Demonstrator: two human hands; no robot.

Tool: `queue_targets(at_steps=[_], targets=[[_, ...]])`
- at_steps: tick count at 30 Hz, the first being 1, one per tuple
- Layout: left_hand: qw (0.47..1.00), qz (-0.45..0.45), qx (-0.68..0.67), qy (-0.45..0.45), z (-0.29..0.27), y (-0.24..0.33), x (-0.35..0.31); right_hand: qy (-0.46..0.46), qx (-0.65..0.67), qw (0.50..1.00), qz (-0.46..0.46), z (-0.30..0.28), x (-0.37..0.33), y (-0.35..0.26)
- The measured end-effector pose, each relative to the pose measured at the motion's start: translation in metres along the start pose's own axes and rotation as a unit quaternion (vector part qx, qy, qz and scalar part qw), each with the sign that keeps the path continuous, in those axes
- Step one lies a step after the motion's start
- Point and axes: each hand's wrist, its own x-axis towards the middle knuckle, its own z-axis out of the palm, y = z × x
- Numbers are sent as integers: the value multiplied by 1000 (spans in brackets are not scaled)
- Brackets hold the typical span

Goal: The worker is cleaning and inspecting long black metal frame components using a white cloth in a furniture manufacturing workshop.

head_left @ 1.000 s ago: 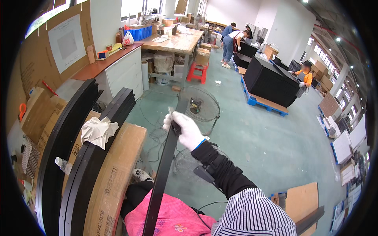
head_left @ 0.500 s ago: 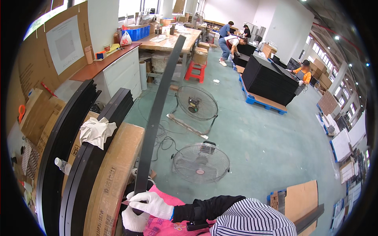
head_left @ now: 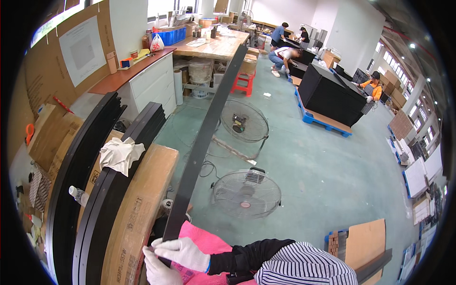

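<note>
A long, flat black bar (head_left: 204, 137) slants up and away from my lap, its near end between my gloved hands. My left hand (head_left: 160, 270), in a white glove, is closed around that end from below. Across the bar's end lies my right hand (head_left: 184, 254), also white-gloved, its fingers and thumb pinched together by the edge. A small dark reddish piece shows at those fingertips, too small to name. Pink cloth (head_left: 202, 237) covers my lap beneath the hands.
Left of me stand a long carton (head_left: 140, 213) and stacked black strips (head_left: 102, 204) with a white cloth (head_left: 121, 156) on top. Two floor fans (head_left: 247, 192) are beyond the bar. Further off, people work around black panels on a blue pallet (head_left: 327, 124).
The bar's far end has swung to the right and now passes before the red stool. My left hand's fingers have come up closer to the right fingertips at the bar's end.
</note>
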Motion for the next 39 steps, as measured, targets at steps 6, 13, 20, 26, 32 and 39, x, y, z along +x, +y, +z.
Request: queue_targets(at_steps=[6, 13, 20, 26, 32, 39], targets=[[982, 18, 187, -32, -25, -113, -72, 101, 11, 993, -64, -38, 34, -38], [950, -148, 215, -173, -87, -231, -150, 150, -13, 988, -30, -84, 56, -78], [938, -191, 169, -236, -103, -228, -171, 106, -19, 994, -21, -76, 70, -41], [909, -226, -71, -343, -109, -252, -205, 13, 15, 997, -77, -79, 74, -51], [739, -261, -53, -619, -119, -262, -208, -3, -159, 983, -96, -69, 81, -51], [883, -261, 118, -372, -150, -248, -187, -16, -172, 978, -118, 36, 99, -44]])
